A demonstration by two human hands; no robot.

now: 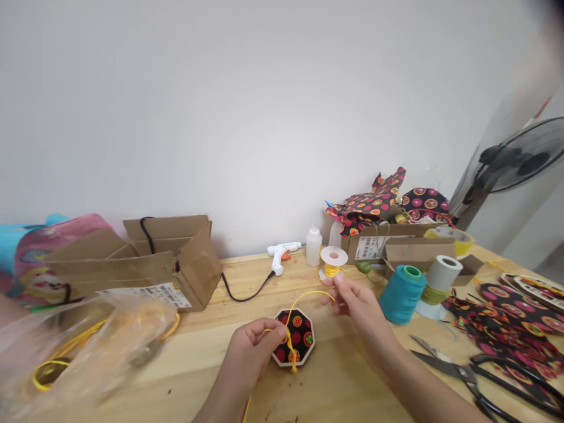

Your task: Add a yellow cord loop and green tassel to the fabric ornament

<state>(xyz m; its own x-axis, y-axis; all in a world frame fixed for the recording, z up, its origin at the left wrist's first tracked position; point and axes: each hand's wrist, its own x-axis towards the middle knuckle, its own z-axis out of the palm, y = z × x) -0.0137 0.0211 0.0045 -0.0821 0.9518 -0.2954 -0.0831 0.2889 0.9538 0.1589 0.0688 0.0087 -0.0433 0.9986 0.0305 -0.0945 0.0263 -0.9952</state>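
Cord [315, 292]: yellow, knotted. Left hand [258, 346] pinches it; patterned octagon [302, 337] beside those fingertips, edge partly covered. Right hand [355, 301] grips cord's arc, contact unclear. Tail cut off.

A white glue gun [282, 254] is lying on the bench [198, 338] near a squat bottle [314, 249]. An open cardboard box [145, 271] is standing at left; at right, a teal thread cone [400, 298] is standing upright, black-handled scissors [465, 372] are lying open, and a fan [504, 157] is showing behind.
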